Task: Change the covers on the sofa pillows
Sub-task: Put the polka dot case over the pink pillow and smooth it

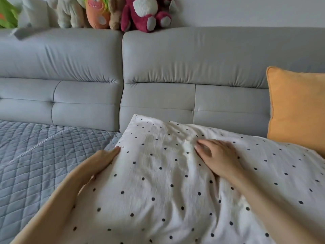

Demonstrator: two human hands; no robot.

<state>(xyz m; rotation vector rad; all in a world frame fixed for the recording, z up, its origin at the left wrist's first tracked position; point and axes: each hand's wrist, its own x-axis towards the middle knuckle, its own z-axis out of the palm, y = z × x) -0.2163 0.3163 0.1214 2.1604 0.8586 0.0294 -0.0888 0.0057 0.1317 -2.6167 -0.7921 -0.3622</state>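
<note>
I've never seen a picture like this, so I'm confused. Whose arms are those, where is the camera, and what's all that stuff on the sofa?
There's just one picture, taken by a camera worn on a person's head, so you see what they see when looking down. The two arms are that person's own. Their left hand presses the side of a white pillow with black dots. Their right hand lies flat on top of it, fingers straight. Neither hand is gripping; both just touch it. The pillow lies on a grey sofa with a quilted blue-grey cover on its seat. An orange pillow leans against the backrest to the right. Stuffed toys sit along the top. The person is changing pillow covers.
</note>
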